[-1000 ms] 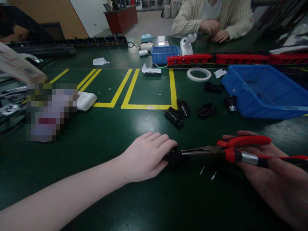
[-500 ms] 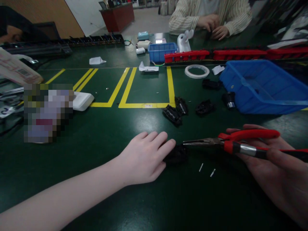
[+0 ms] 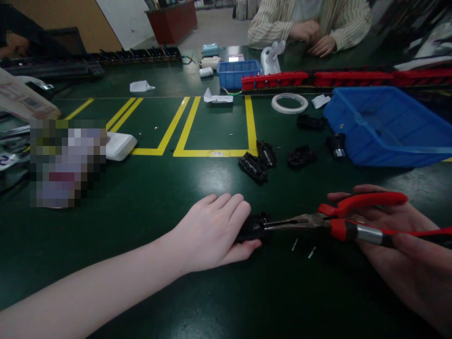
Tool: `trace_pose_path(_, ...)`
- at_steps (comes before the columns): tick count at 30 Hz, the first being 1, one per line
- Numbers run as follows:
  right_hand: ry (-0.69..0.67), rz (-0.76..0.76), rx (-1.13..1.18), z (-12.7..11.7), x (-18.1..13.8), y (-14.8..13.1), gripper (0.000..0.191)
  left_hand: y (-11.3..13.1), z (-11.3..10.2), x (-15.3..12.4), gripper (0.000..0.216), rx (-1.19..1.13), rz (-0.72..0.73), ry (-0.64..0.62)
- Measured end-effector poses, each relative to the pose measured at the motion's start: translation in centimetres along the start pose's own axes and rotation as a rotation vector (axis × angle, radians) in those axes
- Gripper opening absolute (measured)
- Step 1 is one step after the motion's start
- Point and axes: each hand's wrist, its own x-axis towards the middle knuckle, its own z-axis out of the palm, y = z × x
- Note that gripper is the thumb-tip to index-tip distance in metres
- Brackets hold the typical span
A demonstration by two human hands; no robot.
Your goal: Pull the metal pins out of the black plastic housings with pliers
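Observation:
My left hand [image 3: 215, 235] is closed around a small black plastic part [image 3: 256, 228] on the green tabletop, covering much of it. My right hand [image 3: 395, 245] grips red-handled needle-nose pliers [image 3: 342, 219], palm turned up. Their jaw tips meet the right end of the black part; whether they pinch anything there is too small to tell. Two thin metal pins [image 3: 302, 248] lie on the table just below the jaws. Beyond my hands rest several similar black parts [image 3: 253, 167].
At the right stands a large blue bin [image 3: 391, 132], near a roll of white tape [image 3: 289, 103]. A red rail strip [image 3: 349, 78] crosses the far side, beside a small blue basket [image 3: 238, 75]. A white case [image 3: 120, 146] lies left. Across the table sits a person in a striped shirt [image 3: 271, 23].
The plier tips have moved slightly left and down onto the black part. My left index finger has drawn back and the thumb has stretched forward along the part's near side.

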Motion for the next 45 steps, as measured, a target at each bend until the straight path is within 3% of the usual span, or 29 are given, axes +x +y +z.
trace_pose_path(8,-0.035,-0.045,-0.026,-0.22,-0.04,0.20,0.049,-0.85,0.43,-0.11,0.034,-0.161,0.007,0.091)
trace_pose_path(26,0.072,0.005,-0.027,0.08,-0.22,0.54,0.048,-0.92,0.42,-0.11,0.034,-0.179,0.008,0.085)
trace_pose_path(34,0.122,0.031,0.004,0.53,-0.51,0.27,0.051,-0.96,-0.09,-0.02,0.023,-0.371,-0.047,0.038)
trace_pose_path(45,0.048,-0.069,-0.025,0.11,-0.77,0.56,0.047,-0.38,0.02,0.57,0.043,-0.370,-0.173,0.000)
